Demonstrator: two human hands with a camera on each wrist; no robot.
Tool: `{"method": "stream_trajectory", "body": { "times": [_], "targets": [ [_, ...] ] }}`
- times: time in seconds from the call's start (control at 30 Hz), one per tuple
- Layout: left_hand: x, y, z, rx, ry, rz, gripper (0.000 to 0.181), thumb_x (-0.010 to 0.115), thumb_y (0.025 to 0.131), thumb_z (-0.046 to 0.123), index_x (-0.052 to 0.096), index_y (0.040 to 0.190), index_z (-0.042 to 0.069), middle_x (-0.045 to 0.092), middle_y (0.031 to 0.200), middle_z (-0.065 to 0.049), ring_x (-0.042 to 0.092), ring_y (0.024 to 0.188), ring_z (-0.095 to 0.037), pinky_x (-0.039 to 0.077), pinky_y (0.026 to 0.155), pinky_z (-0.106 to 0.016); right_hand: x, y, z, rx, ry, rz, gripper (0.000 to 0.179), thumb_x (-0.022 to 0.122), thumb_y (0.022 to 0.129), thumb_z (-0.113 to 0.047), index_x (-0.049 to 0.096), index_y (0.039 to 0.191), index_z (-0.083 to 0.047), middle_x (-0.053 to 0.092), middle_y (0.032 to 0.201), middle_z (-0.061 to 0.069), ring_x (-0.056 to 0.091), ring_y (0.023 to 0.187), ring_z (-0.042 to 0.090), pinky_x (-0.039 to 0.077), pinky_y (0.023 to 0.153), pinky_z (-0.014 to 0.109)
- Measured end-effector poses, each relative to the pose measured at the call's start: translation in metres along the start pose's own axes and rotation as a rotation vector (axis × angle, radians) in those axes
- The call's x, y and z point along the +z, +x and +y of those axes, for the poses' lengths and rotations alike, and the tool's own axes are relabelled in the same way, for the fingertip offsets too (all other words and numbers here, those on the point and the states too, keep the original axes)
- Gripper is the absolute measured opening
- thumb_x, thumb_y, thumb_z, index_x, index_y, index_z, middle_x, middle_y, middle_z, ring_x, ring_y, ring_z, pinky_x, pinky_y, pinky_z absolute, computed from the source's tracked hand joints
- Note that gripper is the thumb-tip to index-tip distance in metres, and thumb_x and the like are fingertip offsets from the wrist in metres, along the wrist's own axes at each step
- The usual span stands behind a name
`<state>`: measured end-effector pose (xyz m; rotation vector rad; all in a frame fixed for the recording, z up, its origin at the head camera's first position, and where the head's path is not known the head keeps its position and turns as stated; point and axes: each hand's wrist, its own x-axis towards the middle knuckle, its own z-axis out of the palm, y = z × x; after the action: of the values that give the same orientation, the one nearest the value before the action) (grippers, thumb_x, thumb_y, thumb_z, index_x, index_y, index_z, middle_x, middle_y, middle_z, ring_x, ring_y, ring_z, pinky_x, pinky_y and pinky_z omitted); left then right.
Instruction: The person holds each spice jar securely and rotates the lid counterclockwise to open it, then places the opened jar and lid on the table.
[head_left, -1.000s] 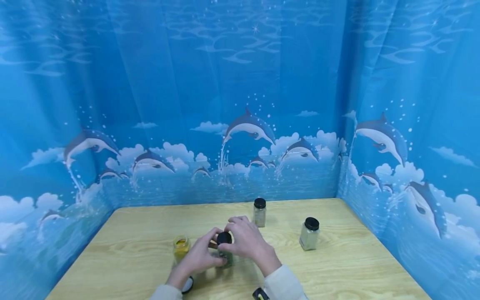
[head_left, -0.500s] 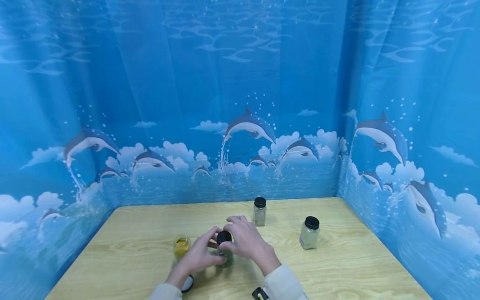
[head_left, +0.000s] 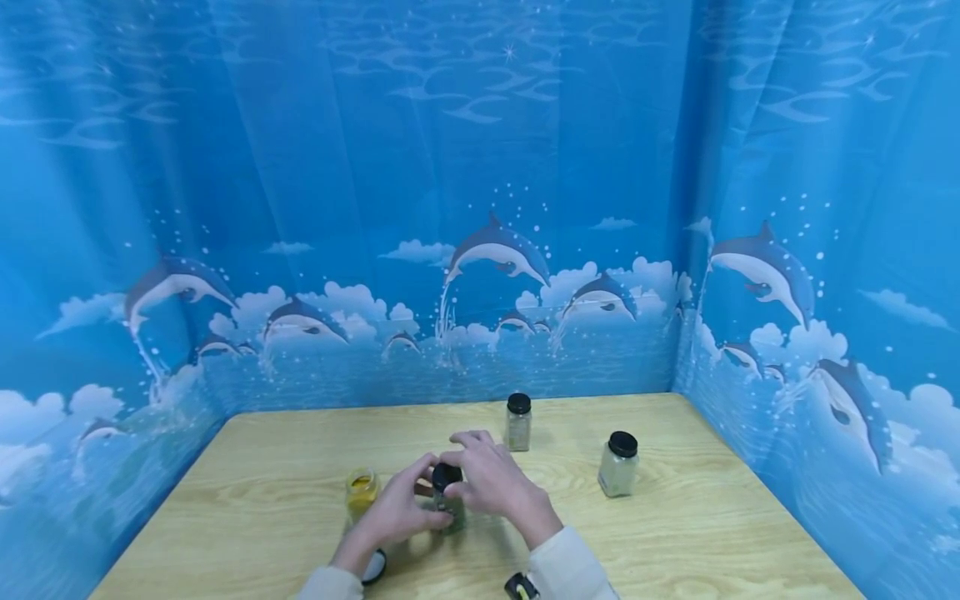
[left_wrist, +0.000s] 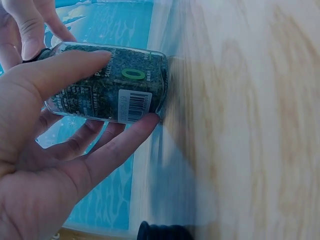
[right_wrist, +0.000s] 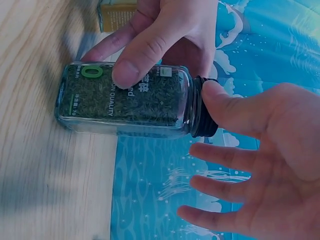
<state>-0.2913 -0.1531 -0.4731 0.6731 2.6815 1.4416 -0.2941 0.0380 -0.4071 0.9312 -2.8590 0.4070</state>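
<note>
A square glass spice jar of dried green herbs [right_wrist: 120, 97], labelled and topped with a black screw lid [right_wrist: 204, 107], stands upright at the table's front middle. My left hand [head_left: 401, 508] grips its body, thumb on one face and fingers on the other, as the left wrist view shows. My right hand [head_left: 491, 483] reaches over from the right and pinches the lid, thumb against its side; its other fingers are spread away from the jar. Left of the left hand stands a lidless jar of yellow powder [head_left: 362, 493]. Below it lies a loose lid [head_left: 373, 567], pale inside up, partly hidden by the left wrist.
Two black-lidded glass jars stand further off: one jar [head_left: 518, 423] near the back edge, another jar [head_left: 618, 467] to the right. A small black object with a yellow mark [head_left: 521, 586] is by the right sleeve. A dolphin-printed blue curtain [head_left: 480, 208] surrounds the wooden table [head_left: 712, 533].
The right hand's fingers have shifted slightly around the lid. The left hand and the jar stay in nearly the same place; the view has tilted a little.
</note>
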Motion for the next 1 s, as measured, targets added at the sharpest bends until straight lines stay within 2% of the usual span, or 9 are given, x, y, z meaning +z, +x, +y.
{"method": "stream_trajectory", "body": {
  "times": [0.13, 0.33, 0.5, 0.67, 0.83, 1.0],
  "targets": [
    [0.001, -0.0002, 0.0003, -0.032, 0.008, 0.011, 0.059, 0.09, 0.076, 0.018, 0.059, 0.126, 0.014, 0.066, 0.12, -0.014, 0.069, 0.109, -0.032, 0.061, 0.093, -0.05, -0.0002, -0.0008, -0.0007, 0.009, 0.034, -0.027, 0.046, 0.076, 0.093, -0.031, 0.066, 0.137, -0.024, 0.054, 0.153, 0.009, 0.048, 0.142, 0.034, 0.051, 0.106, 0.058],
    [0.0005, 0.0018, 0.0016, -0.058, 0.002, 0.022, 0.051, 0.084, 0.086, 0.038, 0.06, 0.125, 0.016, 0.067, 0.124, -0.011, 0.069, 0.107, -0.026, 0.063, 0.085, -0.038, -0.0019, -0.0014, -0.0005, 0.003, 0.069, -0.033, 0.039, 0.075, 0.094, -0.035, 0.069, 0.131, -0.023, 0.055, 0.152, 0.009, 0.048, 0.142, 0.035, 0.052, 0.104, 0.06],
    [0.0001, 0.0018, 0.0015, -0.035, 0.018, 0.032, 0.048, 0.084, 0.085, 0.038, 0.06, 0.122, 0.016, 0.068, 0.122, -0.011, 0.07, 0.107, -0.028, 0.063, 0.086, -0.039, -0.0022, -0.0004, 0.0002, 0.021, 0.057, 0.028, 0.042, 0.073, 0.093, -0.05, 0.072, 0.122, -0.02, 0.058, 0.149, 0.01, 0.051, 0.139, 0.036, 0.054, 0.1, 0.061],
    [0.0001, 0.0012, 0.0012, -0.056, 0.014, 0.036, 0.043, 0.085, 0.084, 0.037, 0.06, 0.113, 0.017, 0.07, 0.116, -0.008, 0.07, 0.107, -0.029, 0.062, 0.087, -0.043, 0.0016, 0.0006, -0.0011, 0.071, -0.009, 0.105, 0.049, 0.074, 0.086, -0.062, 0.074, 0.11, -0.019, 0.062, 0.144, 0.008, 0.053, 0.135, 0.036, 0.055, 0.097, 0.062],
    [0.0005, 0.0012, 0.0021, -0.094, -0.033, 0.031, 0.04, 0.085, 0.084, 0.035, 0.06, 0.107, 0.014, 0.069, 0.113, -0.007, 0.07, 0.106, -0.026, 0.063, 0.086, -0.04, 0.0033, 0.0024, -0.0024, 0.08, -0.031, 0.123, 0.045, 0.079, 0.082, -0.061, 0.076, 0.1, -0.019, 0.061, 0.146, 0.008, 0.053, 0.136, 0.036, 0.054, 0.1, 0.062],
    [0.0, 0.0012, 0.0029, -0.103, -0.051, 0.039, 0.04, 0.085, 0.083, 0.034, 0.059, 0.104, 0.012, 0.069, 0.111, -0.007, 0.071, 0.105, -0.024, 0.063, 0.085, -0.037, 0.0027, 0.0029, -0.0015, 0.04, -0.008, 0.118, 0.039, 0.082, 0.083, -0.052, 0.078, 0.103, -0.019, 0.06, 0.146, 0.009, 0.053, 0.135, 0.035, 0.054, 0.1, 0.06]
  ]
}}
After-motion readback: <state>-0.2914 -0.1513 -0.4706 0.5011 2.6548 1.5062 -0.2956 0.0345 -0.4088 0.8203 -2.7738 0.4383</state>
